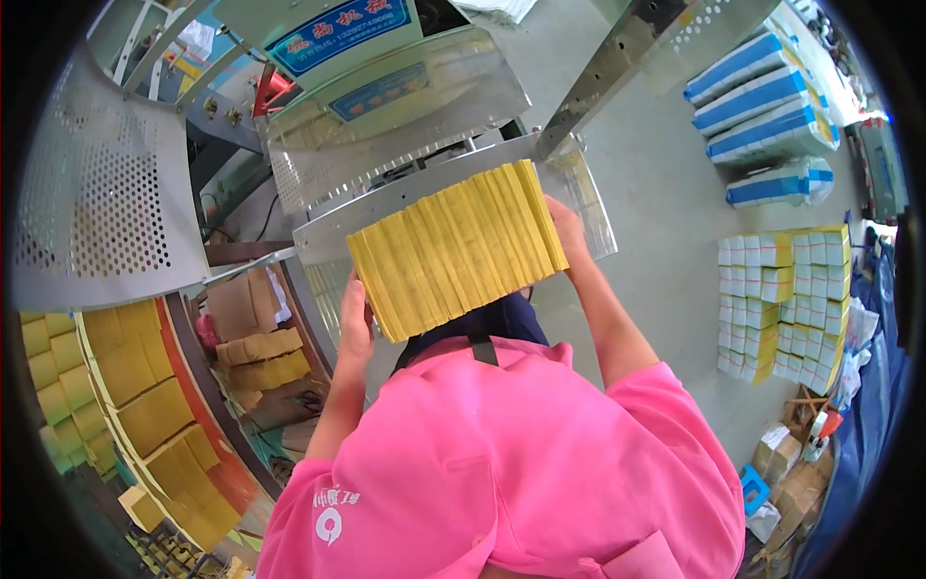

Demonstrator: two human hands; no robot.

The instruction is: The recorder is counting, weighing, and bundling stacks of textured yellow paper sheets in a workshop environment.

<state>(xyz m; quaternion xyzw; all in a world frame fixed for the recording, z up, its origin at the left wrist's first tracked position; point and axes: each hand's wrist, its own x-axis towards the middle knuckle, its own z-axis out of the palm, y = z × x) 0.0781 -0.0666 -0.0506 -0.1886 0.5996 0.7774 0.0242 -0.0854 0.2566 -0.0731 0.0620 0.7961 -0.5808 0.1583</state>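
Note:
A wide block of yellow paper stacks (453, 249), several bundles pressed side by side, is held between my two hands in front of my body. My left hand (355, 323) grips its left end, with the thumb up along the side. Around the right end curls my right hand (566, 230), its fingers partly hidden behind the paper. The block is tilted, its right end farther from me. It overlaps a metal machine tray (318, 241), and I cannot tell whether it touches the tray.
Beyond the tray stands a machine with a shiny metal cover (405, 106). A perforated metal panel (96, 183) is at the left, above a shelf of yellow paper stacks (159, 405). A steel post (603, 72) rises at right. Farther right are wrapped bales (757, 106) and banded stacks (781, 299).

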